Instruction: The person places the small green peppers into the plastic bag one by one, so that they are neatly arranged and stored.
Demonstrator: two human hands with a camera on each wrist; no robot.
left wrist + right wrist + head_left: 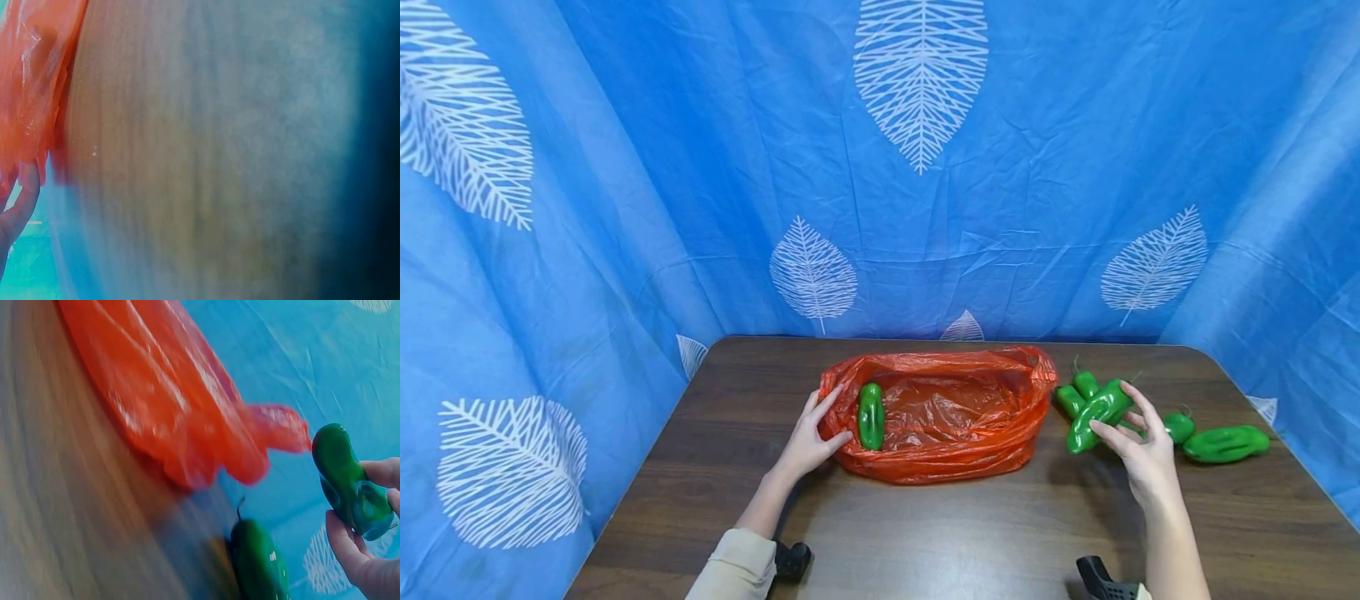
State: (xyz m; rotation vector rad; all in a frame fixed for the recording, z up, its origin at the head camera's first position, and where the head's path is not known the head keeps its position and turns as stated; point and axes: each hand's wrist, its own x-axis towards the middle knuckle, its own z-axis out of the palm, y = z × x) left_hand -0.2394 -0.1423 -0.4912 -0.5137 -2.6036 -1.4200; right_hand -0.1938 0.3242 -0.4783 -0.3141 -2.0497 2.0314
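Note:
A red plastic bag (955,467) lies with its mouth spread wide on the table. One green pepper (871,417) is inside, near its left end. At the bag's left rim my left hand (808,437) grips the plastic, its thumb and a finger over the edge. Pinched between the thumb and fingers of my right hand (1142,454) is another green pepper (1097,417), raised to the right of the bag. The right wrist view shows this held pepper (351,481) too. Behind and beside my right hand lie several more green peppers (1225,444), partly covered by it.
The brown wooden table (955,542) is backed by a blue curtain (1037,208) with white leaf prints. Loose peppers (1084,383) sit close to the bag's right end. Black devices (792,561) show beside both forearms.

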